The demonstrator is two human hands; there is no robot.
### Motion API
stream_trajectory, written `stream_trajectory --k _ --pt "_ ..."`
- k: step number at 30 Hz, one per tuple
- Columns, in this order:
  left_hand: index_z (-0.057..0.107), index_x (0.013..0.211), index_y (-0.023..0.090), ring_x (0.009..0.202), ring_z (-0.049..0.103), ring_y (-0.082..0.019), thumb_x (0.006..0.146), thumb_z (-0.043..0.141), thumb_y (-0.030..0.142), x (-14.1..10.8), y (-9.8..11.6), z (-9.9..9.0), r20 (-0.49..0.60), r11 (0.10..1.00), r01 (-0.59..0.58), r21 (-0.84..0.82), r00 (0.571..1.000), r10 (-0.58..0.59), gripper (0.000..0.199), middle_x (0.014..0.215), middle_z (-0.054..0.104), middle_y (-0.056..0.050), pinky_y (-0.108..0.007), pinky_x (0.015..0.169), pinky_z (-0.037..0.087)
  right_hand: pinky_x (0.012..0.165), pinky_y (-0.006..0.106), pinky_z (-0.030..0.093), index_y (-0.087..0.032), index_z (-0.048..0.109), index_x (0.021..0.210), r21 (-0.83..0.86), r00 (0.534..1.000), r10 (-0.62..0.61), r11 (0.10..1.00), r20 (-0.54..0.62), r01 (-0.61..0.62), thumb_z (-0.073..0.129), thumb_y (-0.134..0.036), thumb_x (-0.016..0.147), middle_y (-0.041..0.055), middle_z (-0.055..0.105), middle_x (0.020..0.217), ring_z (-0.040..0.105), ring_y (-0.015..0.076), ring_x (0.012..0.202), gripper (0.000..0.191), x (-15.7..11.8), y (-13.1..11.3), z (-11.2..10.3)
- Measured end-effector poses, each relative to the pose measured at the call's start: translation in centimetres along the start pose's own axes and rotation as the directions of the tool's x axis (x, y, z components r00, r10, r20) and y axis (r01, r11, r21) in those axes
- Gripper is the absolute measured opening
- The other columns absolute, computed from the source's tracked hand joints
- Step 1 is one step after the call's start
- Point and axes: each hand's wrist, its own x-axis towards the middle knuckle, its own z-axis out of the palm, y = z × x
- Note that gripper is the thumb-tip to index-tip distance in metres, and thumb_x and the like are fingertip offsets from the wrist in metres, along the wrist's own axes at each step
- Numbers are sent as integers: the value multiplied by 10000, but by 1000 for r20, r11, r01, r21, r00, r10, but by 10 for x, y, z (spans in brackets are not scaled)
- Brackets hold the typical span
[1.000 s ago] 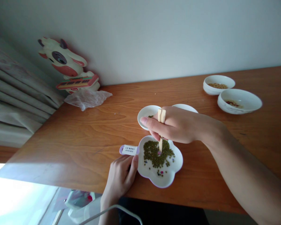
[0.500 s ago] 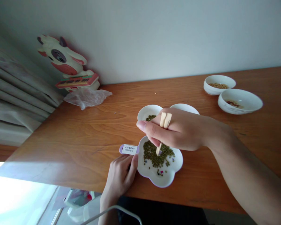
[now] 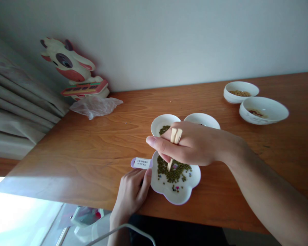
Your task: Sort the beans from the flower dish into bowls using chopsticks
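A pair of wooden chopsticks [image 3: 176, 136] is gripped in my closed right hand [image 3: 192, 143], tips down among the green mung beans [image 3: 173, 174]. These beans lie in a white flower-shaped dish [image 3: 179, 198] with a lilac rim and a labelled handle [image 3: 141, 163]. My left hand [image 3: 132, 188] is closed at the dish's handle, thumb against the rim and the other fingers curled, partly hidden. Just beyond my right hand stand a white bowl [image 3: 165, 119] with mung beans and another white bowl [image 3: 202, 118], whose contents are mostly hidden by the hand.
Two white bowls, one with yellowish grains [image 3: 240, 93] and one with dark reddish bits [image 3: 256, 112], stand at the back right. A cow toy with a keyboard [image 3: 84, 89] and a crumpled plastic bag [image 3: 96, 106] sit at the back left. A cable [image 3: 125, 226] crosses the bottom.
My right hand has shifted slightly left and down with the chopsticks, and their tips have moved left among the beans. My left hand and the dish stay put.
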Motion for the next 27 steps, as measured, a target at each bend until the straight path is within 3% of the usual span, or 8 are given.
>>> stream_trajectory --k 4,7,14,24,27 --pt "521 741 194 679 546 -142 1068 409 302 0 1 -1 9 1000 9 4 1000 -9 362 741 651 -29 -270 683 386 552 303 305 -173 699 661 24 1000 -4 1000 -9 5 302 -607 1053 -15 561 513 456 95 475 707 -2 1 -2" --pt "549 757 189 683 560 -142 1067 409 298 0 1 -1 10 1000 5 -2 1000 -5 357 758 666 -36 -270 680 390 546 286 333 -170 719 722 120 999 -2 993 46 -3 297 -602 1054 -19 569 534 501 94 494 690 -3 -3 -2" --pt "565 702 180 621 566 -136 1047 440 284 0 0 -2 -47 997 -53 56 997 56 381 661 654 -28 -261 644 385 587 314 359 -190 608 642 164 988 33 985 148 -57 380 -623 1015 10 619 575 506 125 542 615 1 -13 12" --pt "525 737 197 674 548 -149 1066 405 311 0 -1 0 6 1000 -1 5 1000 1 368 735 650 -37 -275 677 386 575 324 287 -181 663 653 15 1000 19 1000 6 -19 263 -624 1050 -11 551 509 430 106 480 716 -2 -2 -2" --pt "512 731 197 665 532 -148 1065 403 311 -1 -1 1 1 1000 -1 8 1000 1 370 721 640 -37 -272 668 380 585 314 297 -176 659 656 -15 997 65 998 -37 -66 272 -632 1048 -25 535 510 448 98 489 715 -6 5 -7"
